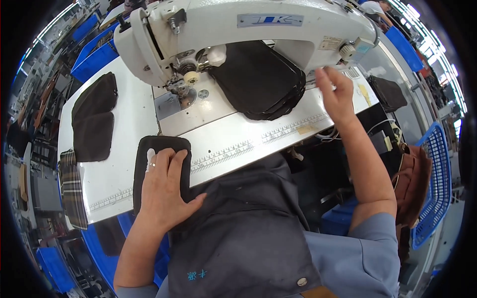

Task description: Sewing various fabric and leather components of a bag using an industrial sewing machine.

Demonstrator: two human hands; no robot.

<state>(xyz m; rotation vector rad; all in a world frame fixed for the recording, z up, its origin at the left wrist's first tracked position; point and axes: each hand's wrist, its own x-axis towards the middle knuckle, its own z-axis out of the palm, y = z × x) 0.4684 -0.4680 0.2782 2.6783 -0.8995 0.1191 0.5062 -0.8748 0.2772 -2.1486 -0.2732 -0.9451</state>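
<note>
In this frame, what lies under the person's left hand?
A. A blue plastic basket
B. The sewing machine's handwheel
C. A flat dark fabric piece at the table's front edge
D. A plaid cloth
C: the left hand rests flat, fingers spread, on a dark fabric piece lying on the white table in front of the sewing machine.

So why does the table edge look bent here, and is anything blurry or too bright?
Head view: the fisheye lens bows the ruled table edge and leaves black corners. The right hand is slightly motion-blurred; the left hand on the dark fabric piece is sharp. Ceiling lights glare at upper right; the sewing machine shows little shadow.
</note>
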